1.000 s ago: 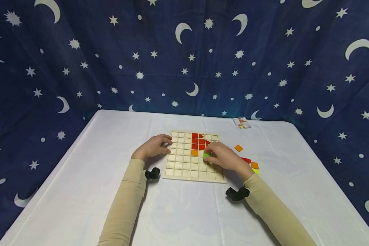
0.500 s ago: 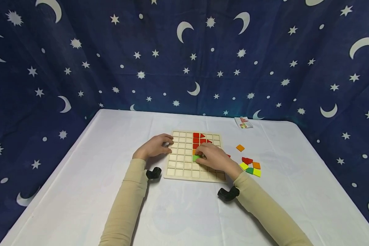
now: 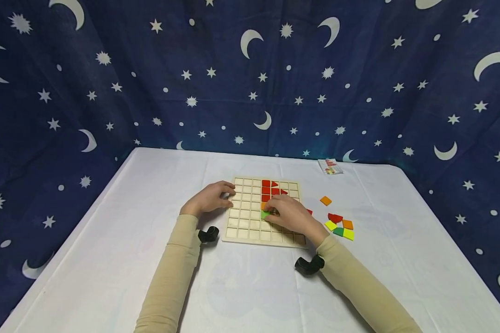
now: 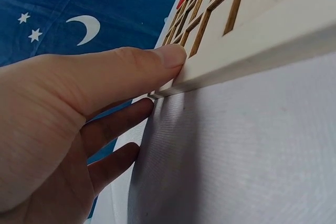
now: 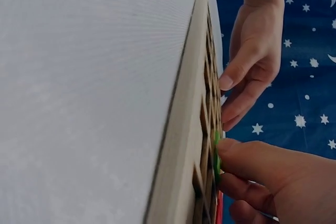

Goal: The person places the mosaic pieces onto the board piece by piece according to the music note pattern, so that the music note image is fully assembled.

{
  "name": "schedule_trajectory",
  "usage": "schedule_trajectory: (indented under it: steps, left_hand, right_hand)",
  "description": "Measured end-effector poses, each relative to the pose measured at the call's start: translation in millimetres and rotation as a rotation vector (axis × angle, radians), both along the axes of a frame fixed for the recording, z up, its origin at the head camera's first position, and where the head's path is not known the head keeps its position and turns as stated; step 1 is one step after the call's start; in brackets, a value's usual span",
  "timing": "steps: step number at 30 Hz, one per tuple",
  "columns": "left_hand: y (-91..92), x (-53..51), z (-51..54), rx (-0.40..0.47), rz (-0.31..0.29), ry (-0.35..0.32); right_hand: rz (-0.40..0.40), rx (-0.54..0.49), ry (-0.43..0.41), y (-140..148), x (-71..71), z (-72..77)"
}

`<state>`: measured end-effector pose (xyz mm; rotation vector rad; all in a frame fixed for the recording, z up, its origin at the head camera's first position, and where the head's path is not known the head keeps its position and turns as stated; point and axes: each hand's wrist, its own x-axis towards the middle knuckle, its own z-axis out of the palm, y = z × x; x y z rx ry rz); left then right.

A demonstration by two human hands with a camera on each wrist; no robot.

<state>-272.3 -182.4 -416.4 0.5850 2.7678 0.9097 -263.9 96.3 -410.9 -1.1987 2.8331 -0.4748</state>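
A light wooden grid board (image 3: 243, 237) lies on the white table. Its cells hold red squares, red pointed tiles and an orange square (image 3: 264, 205). My right hand (image 3: 291, 212) pinches a green tile (image 3: 265, 215) at a cell just below the orange square. In the right wrist view, thumb and fingertips are at the green tile (image 5: 217, 156), level with the board's surface. My left hand (image 3: 208, 198) rests at the board's left edge. The left wrist view has its thumb pressing on the wooden rim (image 4: 252, 61), with the other fingers extended beside the edge.
Right of the board lie loose tiles: an orange square (image 3: 326, 200), a red tile (image 3: 335, 218), another orange square (image 3: 347, 224), two yellow tiles (image 3: 348, 235) and a dark green one (image 3: 338, 231). A small pattern card (image 3: 330, 166) lies at the back. A starry curtain (image 3: 216, 92) hangs behind.
My right hand has moved left across the board with the green tile, to below the orange square, then stayed there. The loose tiles on the right came into view. My left hand has kept its place.
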Motion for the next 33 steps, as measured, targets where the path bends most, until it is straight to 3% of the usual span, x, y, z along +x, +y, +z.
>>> schedule_trajectory:
  steps: [5,10,18,22,28,33]
  left_hand:
    - [0.5,0.9,-0.6,-0.002,-0.008,0.005]
    - [-0.4,0.2,-0.9,-0.005,-0.014,0.016]
    - [-2.5,1.4,-0.6,0.0,-0.011,0.028]
    - [-2.7,1.6,-0.6,0.002,-0.019,0.031]
    - [-2.6,0.1,-1.4,0.001,-0.014,0.022]
    - [-1.0,0.4,-1.2,0.0,-0.01,0.008]
  right_hand:
    - [-0.05,-0.04,-0.047,14,2.1,6.3]
    - [-0.13,-0.074,-0.056,49,1.4,21.7]
    - [-0.255,0.02,-0.204,122,-1.4,50.9]
    - [-0.288,0.068,-0.26,146,-1.3,58.7]
    - [-0.287,0.103,-0.315,157,-4.0,54.4]
    - [-0.389,0.069,-0.316,150,-9.8,34.9]
